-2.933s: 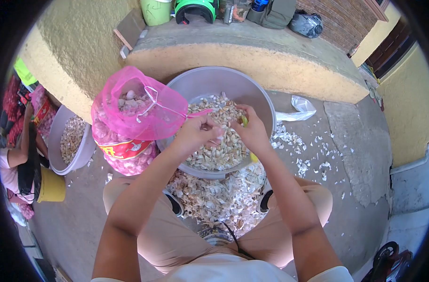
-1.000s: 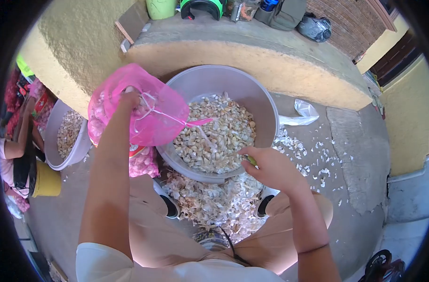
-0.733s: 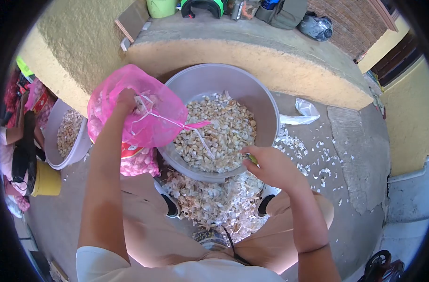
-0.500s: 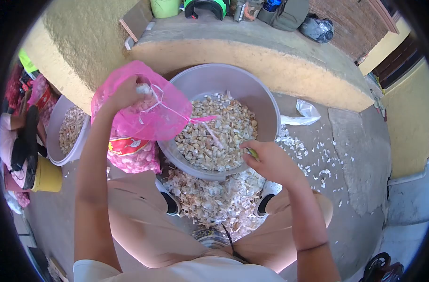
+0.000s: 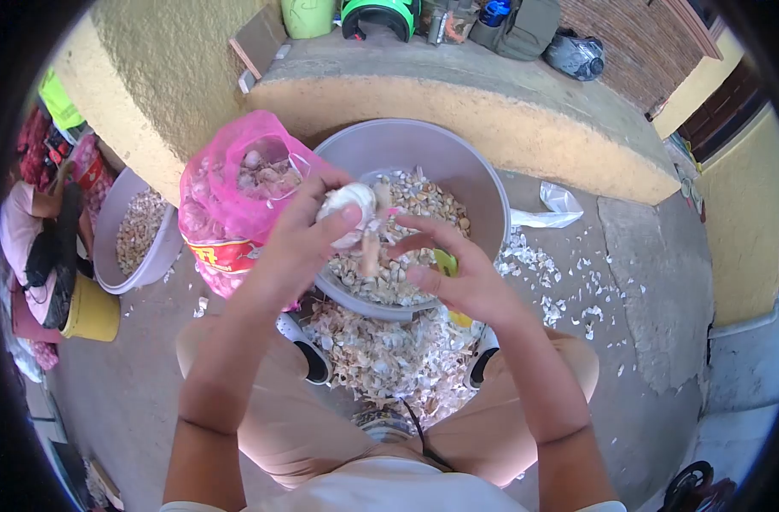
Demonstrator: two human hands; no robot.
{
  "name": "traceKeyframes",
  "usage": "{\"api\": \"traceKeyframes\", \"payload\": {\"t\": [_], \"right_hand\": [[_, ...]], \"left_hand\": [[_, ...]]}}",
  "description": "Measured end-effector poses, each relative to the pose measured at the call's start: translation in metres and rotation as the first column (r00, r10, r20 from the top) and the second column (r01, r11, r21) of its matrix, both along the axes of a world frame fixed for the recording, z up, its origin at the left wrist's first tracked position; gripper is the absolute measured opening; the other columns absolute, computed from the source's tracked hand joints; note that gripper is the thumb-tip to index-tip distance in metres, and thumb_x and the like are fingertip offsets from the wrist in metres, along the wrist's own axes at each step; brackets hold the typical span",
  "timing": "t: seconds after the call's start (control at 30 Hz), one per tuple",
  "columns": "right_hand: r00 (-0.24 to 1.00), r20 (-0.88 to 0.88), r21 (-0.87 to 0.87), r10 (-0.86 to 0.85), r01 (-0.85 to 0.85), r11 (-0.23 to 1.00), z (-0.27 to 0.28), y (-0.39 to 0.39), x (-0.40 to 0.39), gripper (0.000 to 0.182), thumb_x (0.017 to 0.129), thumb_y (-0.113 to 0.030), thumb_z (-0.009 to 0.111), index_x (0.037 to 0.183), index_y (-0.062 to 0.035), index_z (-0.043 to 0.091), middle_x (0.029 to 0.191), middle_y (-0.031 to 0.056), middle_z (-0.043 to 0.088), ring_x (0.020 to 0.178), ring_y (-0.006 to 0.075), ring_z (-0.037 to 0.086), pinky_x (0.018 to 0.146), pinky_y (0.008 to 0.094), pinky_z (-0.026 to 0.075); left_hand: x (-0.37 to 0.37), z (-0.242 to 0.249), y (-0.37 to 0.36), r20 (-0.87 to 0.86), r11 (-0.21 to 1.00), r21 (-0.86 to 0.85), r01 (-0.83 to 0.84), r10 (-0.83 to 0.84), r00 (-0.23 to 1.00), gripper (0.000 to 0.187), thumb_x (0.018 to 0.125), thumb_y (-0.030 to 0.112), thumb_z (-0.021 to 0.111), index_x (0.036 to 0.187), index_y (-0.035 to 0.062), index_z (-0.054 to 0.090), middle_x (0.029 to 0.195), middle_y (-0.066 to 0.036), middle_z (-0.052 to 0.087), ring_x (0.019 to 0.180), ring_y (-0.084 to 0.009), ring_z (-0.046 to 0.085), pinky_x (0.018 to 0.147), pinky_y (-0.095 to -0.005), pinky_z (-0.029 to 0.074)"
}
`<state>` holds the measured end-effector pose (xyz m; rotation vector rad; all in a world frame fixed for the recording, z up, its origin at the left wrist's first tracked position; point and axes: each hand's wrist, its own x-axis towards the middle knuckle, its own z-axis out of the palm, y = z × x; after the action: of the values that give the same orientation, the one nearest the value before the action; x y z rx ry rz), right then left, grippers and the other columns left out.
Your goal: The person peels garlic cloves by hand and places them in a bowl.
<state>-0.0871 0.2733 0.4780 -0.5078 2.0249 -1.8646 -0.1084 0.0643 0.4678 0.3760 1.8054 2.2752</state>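
Note:
My left hand [image 5: 308, 230] grips a whole white garlic bulb [image 5: 348, 207], its stem pointing down, above a grey tub [image 5: 483, 171]. Close by on the right, my right hand [image 5: 470, 282] keeps a small yellow-green handled tool [image 5: 447, 262] in its palm; its thumb and forefinger are apart and its working end is hidden. Loose garlic cloves [image 5: 398, 282] fill the lower part of the tub. To the left stands a pink mesh bag [image 5: 227, 205], its mouth gaping with garlic bulbs [image 5: 266, 175] inside.
A heap of garlic skins [image 5: 389, 358] lies between my feet, with more scraps on the floor at right. At far left, another person [image 5: 44, 222] sits beside a second tub [image 5: 155, 243] of cloves and a yellow bucket [image 5: 93, 309]. A concrete ledge [image 5: 458, 102] runs behind.
My left hand has come out of the pink bag with a garlic bulb and moved right over the tub. The bag's mouth now hangs open; my right hand's fingers have spread toward the bulb.

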Motion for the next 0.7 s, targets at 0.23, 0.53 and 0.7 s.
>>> {"api": "traceKeyframes", "payload": {"t": [0.23,0.53,0.7], "right_hand": [[0.980,-0.126,0.202,-0.151,0.174,0.964,-0.017,-0.002,0.004,0.050,0.070,-0.031,0.070,0.107,-0.0019,0.051,0.084,0.0058,0.056,0.069,0.0139,0.054,0.062,0.0264,0.044],[0.953,-0.287,0.478,-0.101,0.234,0.847,-0.027,0.002,0.000,0.034,0.074,-0.030,0.062,0.079,0.0026,0.054,0.062,0.0213,0.054,0.059,0.0338,0.056,0.055,0.0387,0.042],[0.981,-0.192,0.451,0.003,0.085,0.889,-0.028,0.004,-0.001,0.026,0.077,-0.023,0.056,0.079,0.0029,0.053,0.064,0.0209,0.055,0.060,0.0344,0.056,0.055,0.0396,0.042]], "left_hand": [[0.012,-0.010,0.039,0.265,0.990,0.116,-0.080,0.047,0.963,0.030,0.092,0.032,0.036,0.108,0.0081,0.043,0.100,-0.007,0.051,0.090,-0.0174,0.055,0.077,-0.0330,0.047],[0.001,-0.047,0.050,0.232,0.995,0.001,0.101,-0.098,0.968,0.033,0.091,0.036,0.034,0.108,0.0090,0.044,0.083,-0.003,0.052,0.065,-0.0094,0.054,0.046,-0.0228,0.044],[0.000,-0.055,0.054,0.204,0.987,-0.150,0.050,-0.019,0.979,0.031,0.089,0.035,0.043,0.097,0.0057,0.049,0.079,-0.003,0.051,0.056,-0.0064,0.049,0.041,-0.0197,0.037]]}}
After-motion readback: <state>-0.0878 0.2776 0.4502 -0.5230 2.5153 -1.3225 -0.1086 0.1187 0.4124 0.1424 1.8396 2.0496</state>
